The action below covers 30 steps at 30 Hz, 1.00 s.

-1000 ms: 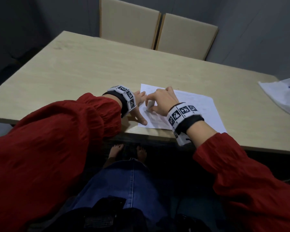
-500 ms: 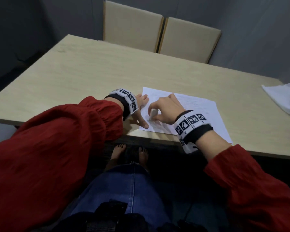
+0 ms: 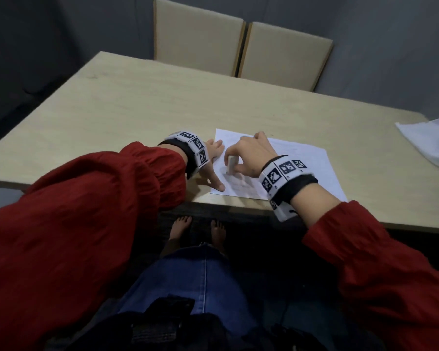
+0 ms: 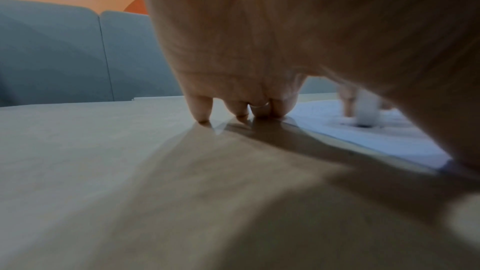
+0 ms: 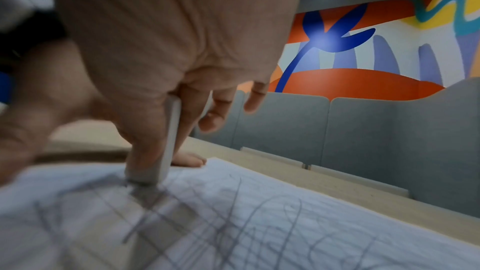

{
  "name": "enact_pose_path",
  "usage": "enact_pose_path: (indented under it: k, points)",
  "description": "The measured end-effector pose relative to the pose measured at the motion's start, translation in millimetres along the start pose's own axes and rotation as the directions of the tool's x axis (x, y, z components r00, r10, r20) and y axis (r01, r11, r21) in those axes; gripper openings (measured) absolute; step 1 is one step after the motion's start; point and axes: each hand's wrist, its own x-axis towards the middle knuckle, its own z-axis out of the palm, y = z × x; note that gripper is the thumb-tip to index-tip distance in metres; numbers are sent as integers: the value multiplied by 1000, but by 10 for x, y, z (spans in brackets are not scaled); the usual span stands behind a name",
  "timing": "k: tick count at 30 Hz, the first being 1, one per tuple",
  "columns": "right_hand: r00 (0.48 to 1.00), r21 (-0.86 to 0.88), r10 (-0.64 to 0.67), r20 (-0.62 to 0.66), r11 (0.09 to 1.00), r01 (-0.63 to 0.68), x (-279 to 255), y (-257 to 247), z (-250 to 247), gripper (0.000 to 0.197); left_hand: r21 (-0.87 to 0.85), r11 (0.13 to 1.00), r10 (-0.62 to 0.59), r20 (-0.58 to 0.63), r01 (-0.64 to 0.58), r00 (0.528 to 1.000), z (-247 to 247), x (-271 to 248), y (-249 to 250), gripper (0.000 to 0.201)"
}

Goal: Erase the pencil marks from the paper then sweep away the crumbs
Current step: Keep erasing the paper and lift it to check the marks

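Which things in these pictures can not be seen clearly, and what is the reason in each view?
- Eraser crumbs: none can be made out on the paper; head view too small, wrist views blurred.
- Eraser: its far face is hidden by the right hand.
- Pencil marks: smeared by blur in the right wrist view.
- Left hand: the left wrist view shows only its palm and fingertips.
- White sheet: cut off by the right edge.

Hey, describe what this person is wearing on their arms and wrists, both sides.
Both arms are in loose red sleeves, the left sleeve and the right sleeve, gathered near the cuffs. Each wrist carries a white band printed with square black-and-white coded markers over a black strap: the left band and the right band. The left hand and right hand are bare, without gloves.
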Motion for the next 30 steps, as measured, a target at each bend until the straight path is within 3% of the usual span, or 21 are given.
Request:
enact_pose_path:
  k: [4, 10, 14, 18, 21, 30]
  points:
    - [998, 45, 58, -33, 997, -57, 67, -44, 30, 14, 9, 1000, 9, 5, -9, 1000, -6, 2, -9, 134]
    - [1000, 43, 16, 13, 999, -16, -108, -4, 48, 5, 34, 999, 10, -20, -9, 1000, -1, -39, 44, 131]
    - [998, 36, 60, -8, 998, -59, 120, -113, -32, 28, -69, 997, 19, -28, -21, 999, 19, -8, -23, 128]
    - [998, 56, 66, 0, 996, -66, 45, -70, 14, 8, -28, 999, 45, -34, -46, 998, 16, 8, -19, 132]
    - [998, 87, 43, 43, 995, -46, -71, -11, 33, 4, 13, 999, 31, -37, -31, 999, 21, -11, 20, 130]
    - [994, 73, 104, 38, 992, -107, 62, -56, -6, 25, -23, 999, 34, -53, -35, 998, 60, 59, -31, 134]
